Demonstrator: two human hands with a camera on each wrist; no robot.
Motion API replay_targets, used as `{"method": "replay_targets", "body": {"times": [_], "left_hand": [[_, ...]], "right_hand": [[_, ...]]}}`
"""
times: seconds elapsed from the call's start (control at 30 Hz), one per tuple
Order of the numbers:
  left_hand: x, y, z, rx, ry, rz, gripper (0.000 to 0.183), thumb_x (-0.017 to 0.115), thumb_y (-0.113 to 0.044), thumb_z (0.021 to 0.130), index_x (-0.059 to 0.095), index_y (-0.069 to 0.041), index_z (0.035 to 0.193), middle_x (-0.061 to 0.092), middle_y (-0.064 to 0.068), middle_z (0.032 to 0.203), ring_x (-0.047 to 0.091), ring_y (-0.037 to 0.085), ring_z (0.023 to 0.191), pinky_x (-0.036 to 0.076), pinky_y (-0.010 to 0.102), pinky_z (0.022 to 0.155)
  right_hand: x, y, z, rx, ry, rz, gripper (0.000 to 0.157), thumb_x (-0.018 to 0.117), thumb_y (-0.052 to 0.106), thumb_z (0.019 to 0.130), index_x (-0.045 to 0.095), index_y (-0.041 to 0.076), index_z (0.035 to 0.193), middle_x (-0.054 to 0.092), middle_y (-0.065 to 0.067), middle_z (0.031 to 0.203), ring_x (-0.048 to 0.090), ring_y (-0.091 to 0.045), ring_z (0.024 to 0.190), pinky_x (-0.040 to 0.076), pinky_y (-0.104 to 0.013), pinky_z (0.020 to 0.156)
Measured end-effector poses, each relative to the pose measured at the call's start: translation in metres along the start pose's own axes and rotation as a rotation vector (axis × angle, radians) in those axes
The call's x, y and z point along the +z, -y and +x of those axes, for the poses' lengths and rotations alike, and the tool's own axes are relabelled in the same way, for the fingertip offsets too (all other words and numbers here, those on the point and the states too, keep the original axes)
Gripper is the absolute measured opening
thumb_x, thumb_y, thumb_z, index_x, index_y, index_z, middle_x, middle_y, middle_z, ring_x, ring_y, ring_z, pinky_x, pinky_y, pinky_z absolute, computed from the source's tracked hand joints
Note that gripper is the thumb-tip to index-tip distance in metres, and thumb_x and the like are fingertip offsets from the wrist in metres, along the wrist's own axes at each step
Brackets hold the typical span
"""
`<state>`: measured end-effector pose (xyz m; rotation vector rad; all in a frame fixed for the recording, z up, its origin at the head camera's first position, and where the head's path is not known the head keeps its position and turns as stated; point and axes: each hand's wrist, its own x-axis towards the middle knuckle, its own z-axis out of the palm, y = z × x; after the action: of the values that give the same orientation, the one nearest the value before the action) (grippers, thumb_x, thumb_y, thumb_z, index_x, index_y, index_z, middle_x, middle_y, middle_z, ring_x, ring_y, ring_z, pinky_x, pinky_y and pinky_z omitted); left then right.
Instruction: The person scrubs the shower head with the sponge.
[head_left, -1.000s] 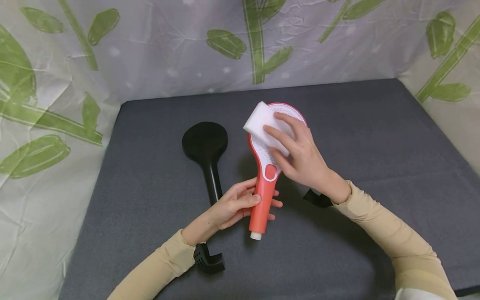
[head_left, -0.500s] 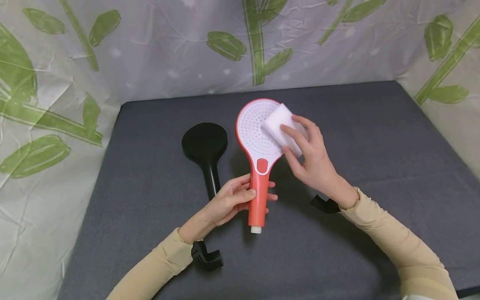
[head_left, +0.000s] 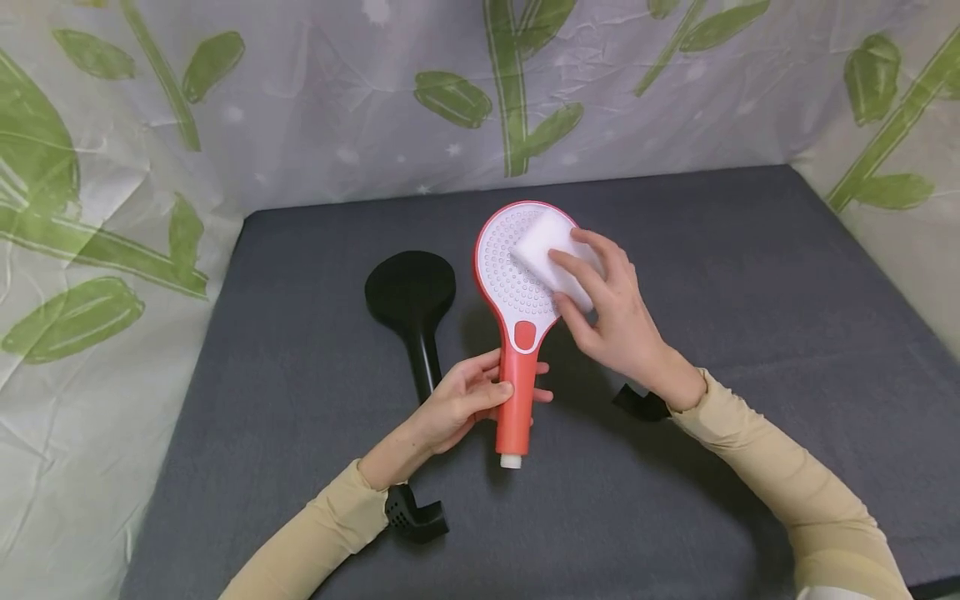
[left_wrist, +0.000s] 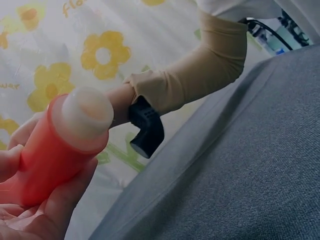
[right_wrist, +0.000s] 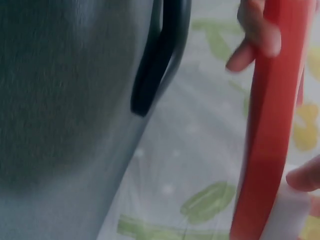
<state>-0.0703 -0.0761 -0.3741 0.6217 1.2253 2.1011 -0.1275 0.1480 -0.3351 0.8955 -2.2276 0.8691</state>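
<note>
Red-and-white shower head (head_left: 517, 293): was held above the surface (head_left: 285, 375), its handle (head_left: 515, 421) gripped by the left hand (head_left: 467, 402). White sponge (head_left: 546, 244): was pinched by the right hand (head_left: 613, 307) over the spray face (head_left: 500, 260); wiping seemed underway, portion remaining unclear. Black shower head (head_left: 411, 292): lay alongside.

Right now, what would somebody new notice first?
Probably the red-and-white shower head, held in the middle of the head view by the left hand. Then the white sponge, pinched by the right hand over that shower head. What looks like a black shower head lies on the grey table, further left.
</note>
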Motion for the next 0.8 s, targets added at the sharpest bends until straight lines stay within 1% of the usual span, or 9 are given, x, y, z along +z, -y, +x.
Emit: {"method": "replay_targets", "body": {"times": [0.07,0.17,0.27,0.33,0.43,0.5,0.67,0.73,0.8], "left_hand": [[0.001,0.000,0.000,0.004,-0.002,0.002,0.053,0.051,-0.006,0.092,0.029,0.002,0.140,0.049,0.018,0.131,0.051,0.043,0.112,0.052,0.036,0.082],[0.000,0.000,0.001,0.018,-0.002,0.015,0.052,0.050,-0.005,0.093,0.029,0.003,0.140,0.049,0.018,0.132,0.051,0.043,0.112,0.052,0.036,0.081],[-0.003,-0.001,0.001,0.027,-0.015,0.025,0.050,0.047,-0.003,0.093,0.030,0.003,0.140,0.048,0.017,0.133,0.053,0.039,0.113,0.051,0.035,0.082],[-0.004,-0.001,0.001,0.028,-0.025,0.020,0.049,0.044,-0.001,0.094,0.029,0.002,0.141,0.048,0.017,0.134,0.053,0.038,0.114,0.051,0.036,0.084],[-0.006,-0.003,0.002,0.027,-0.041,-0.003,0.049,0.043,0.000,0.094,0.029,0.001,0.141,0.046,0.017,0.135,0.052,0.036,0.115,0.050,0.041,0.086],[-0.008,-0.004,0.002,0.031,-0.055,-0.015,0.049,0.043,0.000,0.094,0.028,0.003,0.141,0.046,0.018,0.134,0.055,0.034,0.112,0.050,0.042,0.085],[-0.009,-0.008,0.002,0.061,-0.125,-0.020,0.049,0.040,0.003,0.094,0.026,0.005,0.141,0.051,0.016,0.123,0.064,0.028,0.095,0.052,0.035,0.082],[-0.009,-0.010,0.002,0.079,-0.162,-0.023,0.049,0.037,0.004,0.094,0.026,0.004,0.141,0.052,0.012,0.121,0.063,0.024,0.093,0.052,0.031,0.079],[-0.010,-0.012,0.003,0.098,-0.195,-0.028,0.048,0.035,0.005,0.094,0.025,0.005,0.142,0.052,0.009,0.121,0.060,0.021,0.096,0.052,0.028,0.077]], "right_hand": [[-0.002,-0.004,0.001,0.020,-0.027,-0.015,0.043,0.062,0.008,0.081,0.055,0.003,0.123,0.037,-0.024,0.134,0.035,-0.036,0.122,0.030,-0.055,0.090],[-0.003,-0.004,-0.002,0.023,-0.033,-0.001,0.043,0.061,0.006,0.081,0.055,0.002,0.123,0.036,-0.024,0.134,0.034,-0.036,0.123,0.030,-0.054,0.093],[-0.001,0.004,-0.008,-0.007,0.001,0.037,0.042,0.062,0.008,0.082,0.055,0.002,0.123,0.037,-0.024,0.134,0.035,-0.036,0.122,0.031,-0.052,0.094],[0.001,0.010,-0.012,-0.037,0.032,0.063,0.039,0.060,0.013,0.085,0.055,0.003,0.123,0.038,-0.024,0.133,0.035,-0.037,0.121,0.033,-0.051,0.093],[0.003,0.020,-0.018,-0.065,0.066,0.094,0.036,0.054,0.022,0.091,0.056,0.004,0.123,0.039,-0.022,0.133,0.036,-0.037,0.120,0.035,-0.049,0.092],[0.003,0.025,-0.021,-0.076,0.084,0.116,0.036,0.050,0.026,0.093,0.056,0.005,0.122,0.039,-0.022,0.133,0.037,-0.037,0.119,0.036,-0.048,0.092],[0.001,0.033,-0.031,-0.111,0.151,0.176,0.034,0.049,0.025,0.092,0.058,0.006,0.120,0.040,-0.021,0.131,0.038,-0.035,0.116,0.039,-0.045,0.091],[0.000,0.035,-0.035,-0.140,0.184,0.205,0.033,0.049,0.023,0.091,0.058,0.006,0.117,0.041,-0.021,0.129,0.040,-0.033,0.115,0.040,-0.044,0.089],[0.000,0.035,-0.038,-0.171,0.208,0.225,0.032,0.049,0.022,0.089,0.059,0.006,0.115,0.042,-0.021,0.127,0.042,-0.032,0.113,0.041,-0.042,0.087]]}}
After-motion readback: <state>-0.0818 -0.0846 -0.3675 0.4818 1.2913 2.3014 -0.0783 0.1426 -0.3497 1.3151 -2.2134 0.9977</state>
